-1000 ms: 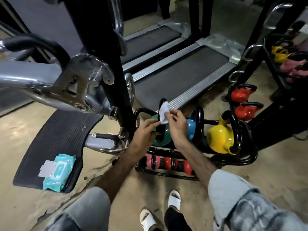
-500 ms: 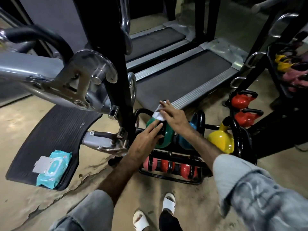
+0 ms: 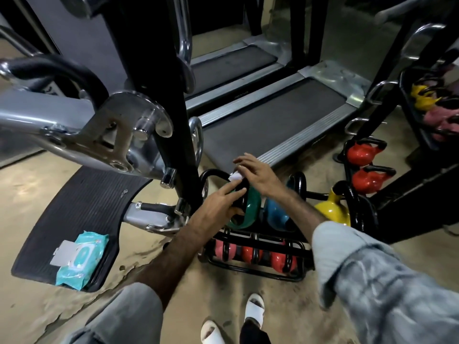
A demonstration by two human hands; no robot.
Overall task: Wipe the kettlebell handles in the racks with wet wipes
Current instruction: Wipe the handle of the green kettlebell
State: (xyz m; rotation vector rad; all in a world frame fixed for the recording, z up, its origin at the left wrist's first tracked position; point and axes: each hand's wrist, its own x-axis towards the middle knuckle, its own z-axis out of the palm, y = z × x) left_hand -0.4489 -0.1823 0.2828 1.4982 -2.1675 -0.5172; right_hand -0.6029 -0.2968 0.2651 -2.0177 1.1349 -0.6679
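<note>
Kettlebell handles stand in a low black rack point(image 3: 253, 268) on the floor just ahead of the person's white sandals point(image 3: 254, 310). The rack's lower tier holds a row of small red and pink kettlebells point(image 3: 279, 260). On the upper tier sit a green kettlebell point(image 3: 249, 209), a blue kettlebell point(image 3: 275, 212) just beside it and a yellow kettlebell point(image 3: 331, 211) at the right end, each with a black handle.

The left hand point(image 3: 221, 204) reaches in from the lower left. Its fingers are nearly straight and lie against the green kettlebell's black handle point(image 3: 244, 194), a spread grip that rests on the metal rather than closing round it. The right hand point(image 3: 257, 173) comes from a pale denim sleeve point(image 3: 367, 276) and lies over the top of the same handle. Its fingers are extended, pressing a white wet wipe point(image 3: 234, 177) onto the handle; only a small corner of the wipe shows under the fingertips.

To the left, a teal pack of wet wipes point(image 3: 83, 260) with its flap open lies on a ribbed black footplate point(image 3: 74, 207) of a chrome exercise machine point(image 3: 104, 135).

Farther right, two red kettlebells point(image 3: 363, 165) sit in another black stand. Beyond the hands lies the grey belt of a treadmill point(image 3: 273, 127), with a second one behind it. At the far right another rack holds yellow and pink kettlebells point(image 3: 431, 105), blurred.
</note>
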